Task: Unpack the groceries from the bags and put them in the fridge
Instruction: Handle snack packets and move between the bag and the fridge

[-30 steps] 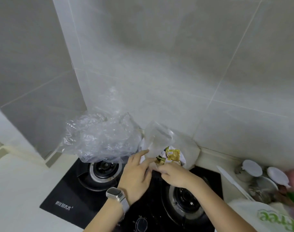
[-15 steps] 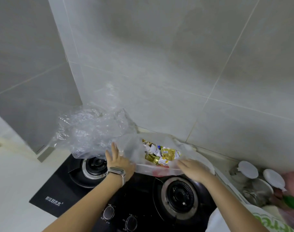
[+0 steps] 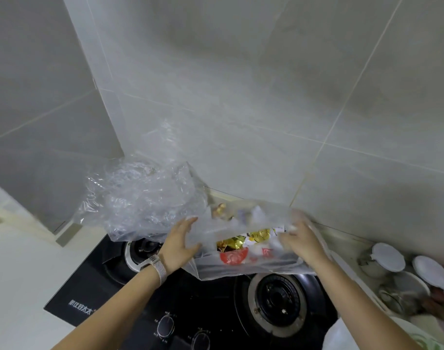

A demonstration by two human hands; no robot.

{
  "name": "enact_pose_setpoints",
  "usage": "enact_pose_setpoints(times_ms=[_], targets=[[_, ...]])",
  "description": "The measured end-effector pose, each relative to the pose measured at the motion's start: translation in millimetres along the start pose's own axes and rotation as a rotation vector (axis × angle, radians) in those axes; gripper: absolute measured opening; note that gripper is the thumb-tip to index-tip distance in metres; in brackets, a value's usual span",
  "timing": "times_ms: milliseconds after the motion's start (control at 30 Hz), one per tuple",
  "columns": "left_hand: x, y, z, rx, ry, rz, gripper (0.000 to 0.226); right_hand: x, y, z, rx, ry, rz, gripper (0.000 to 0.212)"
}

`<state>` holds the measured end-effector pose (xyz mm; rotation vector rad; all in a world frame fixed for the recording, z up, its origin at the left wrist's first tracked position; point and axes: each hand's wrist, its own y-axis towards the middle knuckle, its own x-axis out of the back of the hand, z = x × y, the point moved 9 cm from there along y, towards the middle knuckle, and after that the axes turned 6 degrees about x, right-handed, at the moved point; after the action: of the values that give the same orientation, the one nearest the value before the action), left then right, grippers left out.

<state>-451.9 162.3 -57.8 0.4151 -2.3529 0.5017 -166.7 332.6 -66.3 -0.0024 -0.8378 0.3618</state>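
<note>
You are early in the job, by the look of it: the translucent bag (image 3: 248, 253) lies on the black gas hob (image 3: 215, 299), across its back edge above the right burner (image 3: 279, 299), and the groceries are inside it, gold-foil packets (image 3: 243, 239) and something with a red label (image 3: 233, 257) showing through the film. Nothing has come out yet, and no fridge is in view, so every trip to it is left to do. Your left hand (image 3: 179, 245) rests flat against the bag's left end with fingers straight and spread; your right hand (image 3: 300, 245) is at the right end, where blur and plastic cover the fingers, so whether it pinches the film or only presses it cannot be told. Behind your left hand a heap of crumpled clear plastic (image 3: 142, 198) sits over the left burner and crowds the bag's mouth. On the surface to the right stand lidded jars (image 3: 387, 257), close enough that a wide pull could knock them.
</note>
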Motion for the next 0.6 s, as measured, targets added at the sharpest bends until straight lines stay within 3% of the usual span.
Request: enact_pose_setpoints(times_ms=[67,167,233,267,300,367,433,500,600], targets=[[2,7,-7,0.084,-0.272,-0.024,0.072,17,5,8,0.007,0.207,-0.185,0.066],[-10,15,-8,0.286,-0.745,0.013,0.071,32,11,11,-0.044,0.21,-0.38,0.045],[-18,17,-15,0.37,-1.053,0.059,0.072,32,17,-2,-0.174,0.358,-0.45,0.062],[-16,18,-20,0.374,-1.079,0.066,0.074,33,17,-11,-0.26,0.393,-0.471,0.074],[-10,18,-26,0.349,-1.025,0.063,0.075,33,19,-18,-0.325,0.373,-0.459,0.08],[7,21,-36,0.251,-0.81,0.052,0.077,32,23,-22,-0.356,0.264,-0.313,0.068],[22,21,-46,0.128,-0.448,0.025,0.077,23,22,-20,-0.339,0.081,-0.063,0.045],[31,20,-54,0.08,0.011,-0.033,0.083,13,18,-20,-0.368,-0.149,0.13,0.039],[37,26,-38,0.199,0.458,-0.085,0.103,16,25,-5,-0.369,-0.203,0.11,0.024]])
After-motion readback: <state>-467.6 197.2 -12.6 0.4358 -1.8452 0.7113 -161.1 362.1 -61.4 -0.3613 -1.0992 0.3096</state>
